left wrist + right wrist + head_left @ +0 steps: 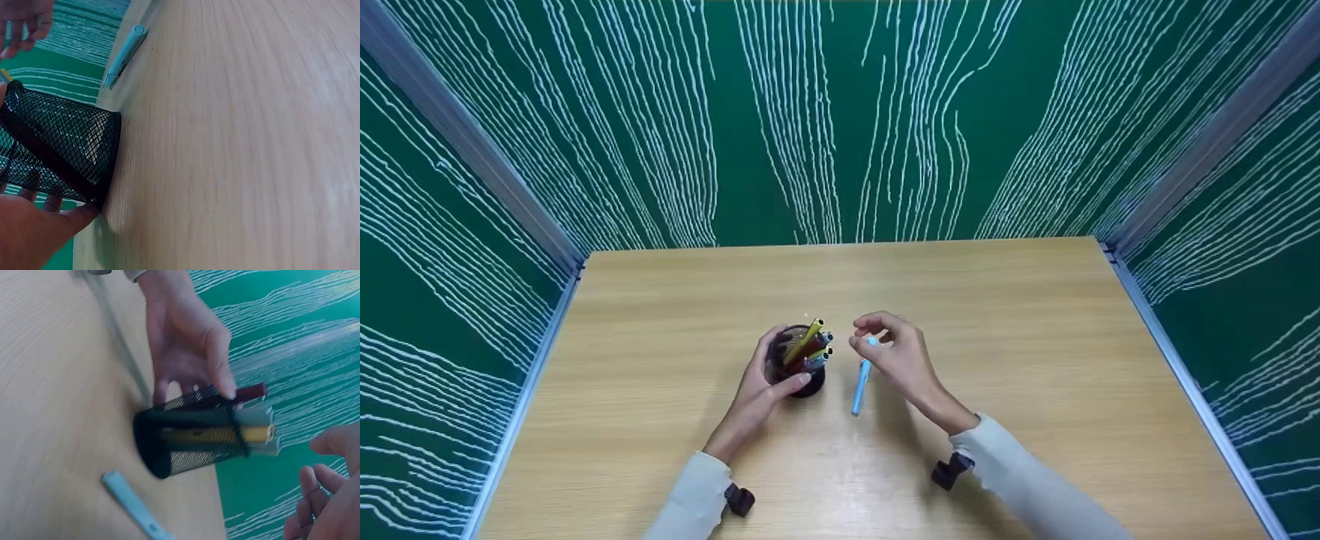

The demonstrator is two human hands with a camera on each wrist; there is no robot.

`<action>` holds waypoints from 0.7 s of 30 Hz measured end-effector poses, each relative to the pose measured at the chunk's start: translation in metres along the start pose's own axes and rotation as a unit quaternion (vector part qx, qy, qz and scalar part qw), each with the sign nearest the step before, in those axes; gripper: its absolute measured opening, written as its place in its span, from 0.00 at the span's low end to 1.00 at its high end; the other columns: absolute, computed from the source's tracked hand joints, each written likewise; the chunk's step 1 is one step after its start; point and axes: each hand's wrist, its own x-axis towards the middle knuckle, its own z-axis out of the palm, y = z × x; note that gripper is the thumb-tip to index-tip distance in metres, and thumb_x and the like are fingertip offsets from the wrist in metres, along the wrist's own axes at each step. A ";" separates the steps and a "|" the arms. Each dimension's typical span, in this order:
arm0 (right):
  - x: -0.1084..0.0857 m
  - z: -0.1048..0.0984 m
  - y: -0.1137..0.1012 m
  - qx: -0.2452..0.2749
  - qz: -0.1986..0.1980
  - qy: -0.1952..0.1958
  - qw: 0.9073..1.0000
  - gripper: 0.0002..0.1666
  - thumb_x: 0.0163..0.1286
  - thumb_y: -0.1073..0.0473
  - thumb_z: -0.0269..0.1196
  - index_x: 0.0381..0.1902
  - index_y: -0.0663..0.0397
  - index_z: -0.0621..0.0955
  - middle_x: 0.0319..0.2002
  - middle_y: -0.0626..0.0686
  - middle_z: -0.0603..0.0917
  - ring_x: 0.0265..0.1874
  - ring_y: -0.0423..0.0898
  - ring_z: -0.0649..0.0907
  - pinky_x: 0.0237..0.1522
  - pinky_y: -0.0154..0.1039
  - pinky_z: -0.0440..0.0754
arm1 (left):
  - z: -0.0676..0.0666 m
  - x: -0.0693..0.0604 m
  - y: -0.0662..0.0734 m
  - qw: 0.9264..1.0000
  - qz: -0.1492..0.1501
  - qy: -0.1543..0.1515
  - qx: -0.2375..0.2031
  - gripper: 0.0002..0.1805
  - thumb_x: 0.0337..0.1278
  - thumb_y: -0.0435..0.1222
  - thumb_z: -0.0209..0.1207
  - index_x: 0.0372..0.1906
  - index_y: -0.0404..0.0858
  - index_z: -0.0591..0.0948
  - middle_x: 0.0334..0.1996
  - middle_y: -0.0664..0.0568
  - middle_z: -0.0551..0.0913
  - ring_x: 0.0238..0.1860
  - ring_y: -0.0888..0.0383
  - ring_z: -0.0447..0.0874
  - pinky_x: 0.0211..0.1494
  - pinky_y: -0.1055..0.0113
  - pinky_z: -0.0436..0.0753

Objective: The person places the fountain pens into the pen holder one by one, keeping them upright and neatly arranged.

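Observation:
My left hand (757, 394) grips a black mesh pen cup (808, 386), thumb on the near side and fingers round the far side. Several pens stand in it, among them a yellow one (802, 346) and a dark red one (254, 392). In the left wrist view the cup's base meets the tabletop. A light blue marker (860, 390) lies on the table just right of the cup. Over its far end hovers my right hand (901, 360), fingers loosely bent and holding nothing. The right wrist view shows those fingers apart from the marker and the cup.
The wooden table (660, 315) ends at a green wall with pale wavy lines (780, 112) at the back. Similar green panels with metal rails (1177, 390) flank both sides. A small black device (952, 471) sits at each wrist.

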 end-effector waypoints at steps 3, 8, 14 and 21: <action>-0.002 -0.004 0.012 -0.012 0.009 0.002 1.000 0.10 0.68 0.64 0.76 0.47 0.56 0.91 0.40 0.49 0.92 0.45 0.52 0.87 0.52 0.47 0.80 | -0.001 0.000 -0.001 1.000 0.000 -0.003 -0.008 0.50 0.64 0.30 0.75 0.86 0.42 0.61 0.80 0.38 0.69 0.82 0.43 0.64 0.88 0.47 0.55; -0.006 -0.011 0.032 -0.025 0.037 0.006 0.999 0.11 0.68 0.65 0.76 0.48 0.59 0.91 0.43 0.52 0.93 0.48 0.55 0.88 0.52 0.47 0.80 | -0.001 -0.002 0.000 1.000 -0.005 -0.005 -0.008 0.50 0.65 0.31 0.75 0.87 0.42 0.61 0.81 0.39 0.67 0.83 0.43 0.62 0.88 0.48 0.55; -0.012 -0.016 0.050 -0.027 0.069 0.010 0.997 0.13 0.70 0.65 0.76 0.50 0.64 0.89 0.47 0.57 0.92 0.51 0.56 0.88 0.55 0.47 0.83 | -0.002 -0.002 0.001 1.000 -0.006 -0.005 0.010 0.51 0.65 0.34 0.76 0.87 0.44 0.61 0.82 0.42 0.67 0.84 0.44 0.62 0.88 0.47 0.54; -0.019 -0.013 0.070 -0.064 0.092 -0.014 0.994 0.16 0.69 0.66 0.76 0.53 0.65 0.89 0.48 0.58 0.91 0.50 0.56 0.90 0.61 0.56 0.86 | -0.002 -0.002 0.001 1.000 -0.006 -0.007 0.006 0.51 0.64 0.34 0.76 0.87 0.44 0.61 0.81 0.42 0.68 0.83 0.44 0.63 0.87 0.48 0.56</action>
